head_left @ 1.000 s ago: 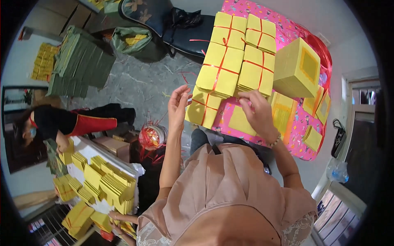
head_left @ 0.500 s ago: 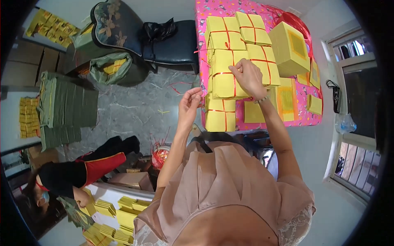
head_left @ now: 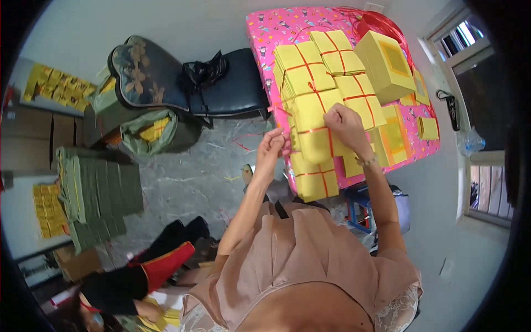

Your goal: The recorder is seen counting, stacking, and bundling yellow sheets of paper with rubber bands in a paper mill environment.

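Bundles of yellow paper tied crosswise with red strapping lie stacked on the pink table. My right hand (head_left: 347,128) is closed over the crossing of the straps on a near bundle (head_left: 312,145), its fingertips partly hidden. That bundle's near end looks raised and bulges toward me. Beside its left side, my left hand (head_left: 270,148) has its fingers bent together at the table edge; whether they hold a strap end cannot be made out. Another tied yellow bundle (head_left: 316,182) lies below, at the table's near edge.
More tied bundles (head_left: 304,67) stand farther back on the pink cloth (head_left: 276,33). A yellow box-like stack (head_left: 381,63) and coiled red strapping (head_left: 381,25) are at the right. A dark chair (head_left: 238,77) stands left. A co-worker (head_left: 121,288) bends over yellow paper at lower left.
The view has shifted and turned. My right hand has gone from bent fingers on the bundle to a tighter fist at its straps, and the bundle's near end now looks raised.
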### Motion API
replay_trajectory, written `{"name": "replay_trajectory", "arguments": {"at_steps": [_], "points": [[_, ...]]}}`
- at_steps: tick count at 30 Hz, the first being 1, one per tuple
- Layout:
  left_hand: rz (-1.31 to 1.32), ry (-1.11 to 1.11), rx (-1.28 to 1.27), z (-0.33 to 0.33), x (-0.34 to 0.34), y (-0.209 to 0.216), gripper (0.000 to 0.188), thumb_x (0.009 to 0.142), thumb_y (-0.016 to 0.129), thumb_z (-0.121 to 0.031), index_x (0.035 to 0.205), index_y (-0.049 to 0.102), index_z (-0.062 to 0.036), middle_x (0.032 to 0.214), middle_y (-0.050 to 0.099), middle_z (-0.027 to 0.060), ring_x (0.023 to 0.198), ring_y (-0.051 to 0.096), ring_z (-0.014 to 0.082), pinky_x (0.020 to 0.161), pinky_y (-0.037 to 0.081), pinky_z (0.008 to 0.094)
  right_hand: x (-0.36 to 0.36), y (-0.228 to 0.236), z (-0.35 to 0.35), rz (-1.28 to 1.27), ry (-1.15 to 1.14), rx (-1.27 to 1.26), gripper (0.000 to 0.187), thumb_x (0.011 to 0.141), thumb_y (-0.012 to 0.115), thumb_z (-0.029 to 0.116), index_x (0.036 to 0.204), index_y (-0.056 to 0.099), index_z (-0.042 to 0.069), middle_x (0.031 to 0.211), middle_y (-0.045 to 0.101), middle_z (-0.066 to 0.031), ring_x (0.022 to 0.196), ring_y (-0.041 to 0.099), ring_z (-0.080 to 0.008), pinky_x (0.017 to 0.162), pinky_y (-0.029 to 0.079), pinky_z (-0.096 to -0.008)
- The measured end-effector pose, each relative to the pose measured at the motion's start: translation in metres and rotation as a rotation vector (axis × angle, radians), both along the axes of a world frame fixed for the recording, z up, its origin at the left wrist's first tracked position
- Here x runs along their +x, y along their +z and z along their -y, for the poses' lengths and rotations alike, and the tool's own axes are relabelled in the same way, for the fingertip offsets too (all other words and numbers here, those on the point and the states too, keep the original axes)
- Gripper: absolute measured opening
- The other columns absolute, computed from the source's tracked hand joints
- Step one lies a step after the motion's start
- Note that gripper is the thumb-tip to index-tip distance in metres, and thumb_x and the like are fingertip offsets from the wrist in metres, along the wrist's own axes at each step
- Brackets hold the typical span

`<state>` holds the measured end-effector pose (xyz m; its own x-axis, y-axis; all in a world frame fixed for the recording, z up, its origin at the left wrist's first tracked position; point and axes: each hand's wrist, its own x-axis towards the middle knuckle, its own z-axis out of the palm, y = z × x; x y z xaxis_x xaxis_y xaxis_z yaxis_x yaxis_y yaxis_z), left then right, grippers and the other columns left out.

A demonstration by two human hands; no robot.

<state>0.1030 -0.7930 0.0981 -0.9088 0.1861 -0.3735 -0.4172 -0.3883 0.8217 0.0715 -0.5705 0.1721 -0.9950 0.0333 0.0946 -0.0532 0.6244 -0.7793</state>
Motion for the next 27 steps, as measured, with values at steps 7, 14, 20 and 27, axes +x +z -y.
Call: {"name": "replay_trajectory", "arguments": {"at_steps": [7, 14, 20, 27], "points": [[0.214, -0.271, 0.193, 0.034, -0.038, -0.032, 0.053, 0.095, 0.054, -0.046, 0.134, 0.045, -0.0107, 0.126, 0.057, 0.0072, 0.109, 0.058, 0.019, 0.091, 0.048, 0.0362, 0.029, 0.074, 0.072, 0.204, -0.195, -0.065, 0.018, 0.088, 0.063, 0.013, 0.075, 0.055, 0.003, 0.062, 0.046, 0.0055, 0.057, 0.038, -0.0025, 0.051, 0.032, -0.0222], [0.228, -0.558, 0.729, 0.097, -0.059, -0.028, 0.094, 0.082, 0.044, -0.076, 0.146, 0.031, -0.0084, 0.148, 0.038, 0.009, 0.135, 0.038, 0.0288, 0.11, 0.033, 0.0479, 0.023, 0.092, 0.149, 0.208, -0.169, -0.223, 0.016, 0.09, 0.063, 0.012, 0.078, 0.055, 0.004, 0.064, 0.045, 0.007, 0.058, 0.037, -0.0011, 0.05, 0.031, -0.0207], [0.25, -0.445, 0.512, 0.132, -0.083, -0.041, 0.086, 0.084, 0.048, -0.07, 0.145, 0.035, -0.0116, 0.146, 0.041, 0.0087, 0.132, 0.042, 0.0281, 0.109, 0.037, 0.0466, -0.014, 0.083, 0.171, 0.208, -0.035, -0.251, 0.016, 0.09, 0.065, 0.017, 0.085, 0.061, 0.003, 0.066, 0.052, 0.0035, 0.061, 0.044, -0.0023, 0.054, 0.038, -0.0212], [0.42, -0.311, 0.711, 0.144, -0.12, -0.059, 0.063, 0.095, 0.046, -0.052, 0.135, 0.046, -0.0032, 0.132, 0.054, 0.0151, 0.115, 0.057, 0.0282, 0.096, 0.05, 0.0427, -0.11, 0.023, 0.069, 0.003, -0.304, 0.214, 0.024, 0.086, 0.069, 0.027, 0.087, 0.064, 0.004, 0.072, 0.061, -0.0049, 0.063, 0.055, -0.0149, 0.059, 0.044, -0.0308]]}}
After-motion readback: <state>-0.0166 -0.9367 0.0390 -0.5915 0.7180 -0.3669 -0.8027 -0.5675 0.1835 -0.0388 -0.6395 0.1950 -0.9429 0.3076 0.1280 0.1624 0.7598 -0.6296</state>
